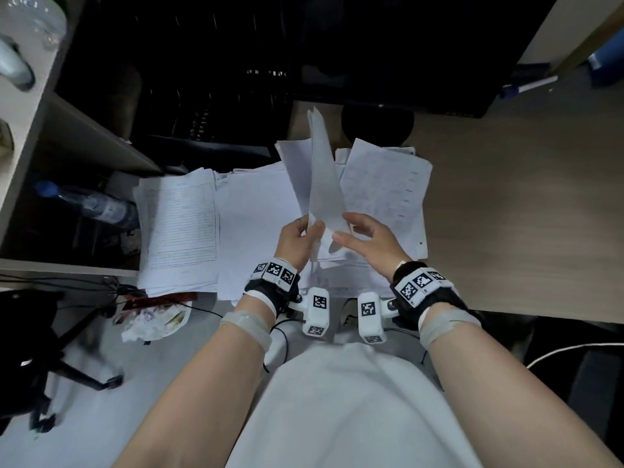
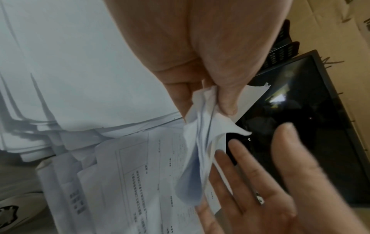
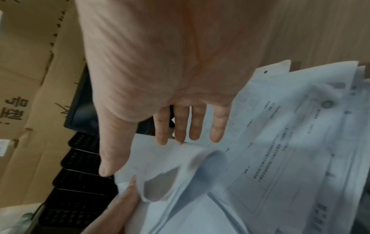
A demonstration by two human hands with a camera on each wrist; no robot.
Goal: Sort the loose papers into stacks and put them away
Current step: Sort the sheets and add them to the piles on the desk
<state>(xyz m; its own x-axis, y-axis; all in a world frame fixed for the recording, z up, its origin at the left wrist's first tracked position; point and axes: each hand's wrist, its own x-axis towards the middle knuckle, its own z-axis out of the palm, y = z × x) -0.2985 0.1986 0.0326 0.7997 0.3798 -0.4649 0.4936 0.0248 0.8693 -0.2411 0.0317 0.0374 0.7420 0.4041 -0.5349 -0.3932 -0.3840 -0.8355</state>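
From the head camera, a person sits at a pale wooden desk [image 1: 506, 197] strewn with loose white printed papers [image 1: 385, 194], alongside a squared-up stack of lined white forms [image 1: 182, 224] at the left. The left hand [image 1: 297, 239] pinches the bottom edge of a small sheaf of white sheets [image 1: 322, 177], held upright above the pile. The right hand [image 1: 368, 239] hovers just beside the sheaf with fingers spread, gripping nothing. A clear plastic water bottle [image 1: 91, 206] lies on a shelf at the left.

From the left wrist camera, the left thumb and fingers [image 2: 226, 101] clamp the sheaf's crumpled lower edge [image 2: 202, 126]. The right hand's open palm [image 2: 266, 190] waits close by. A dark monitor screen [image 2: 300, 118] stands behind.

From the right wrist camera, the right hand [image 3: 160, 79] shows straight, relaxed fingers above the papers, apparently touching nothing. Printed sheets [image 3: 290, 150] lie fanned and uneven below.

The pinch looks narrow and bunched, so the upright sheets could flop, slip apart or crease further. Sweeping the free hand in could also nudge the loose pile off the desk edge.
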